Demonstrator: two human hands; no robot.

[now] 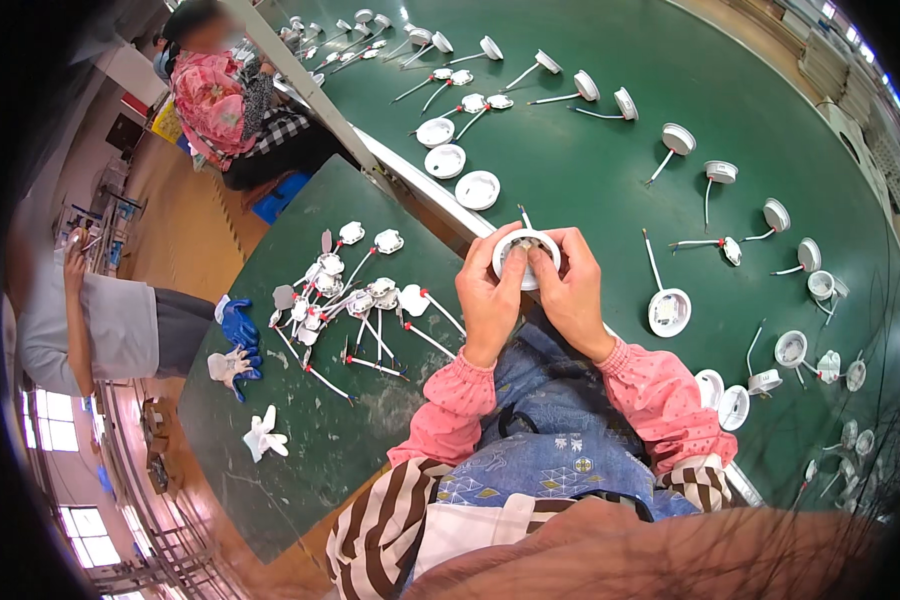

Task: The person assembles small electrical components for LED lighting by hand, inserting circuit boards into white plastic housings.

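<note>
Between my two hands is a round white lamp housing, its hollow side facing up and a short cable poking out at its far rim. My left hand grips its left edge, and my right hand grips the right edge. Both thumbs press down inside it, covering most of what sits there. On the green belt to the right lies another white housing with a part inside, its cable stretching away. Three empty-looking white cups stand in a row along the belt's near edge, beyond my hands.
On the green side table at left lies a pile of white modules with cables, beside blue gloves and a white glove. Many wired housings dot the belt. One person sits at far left; another stands nearer.
</note>
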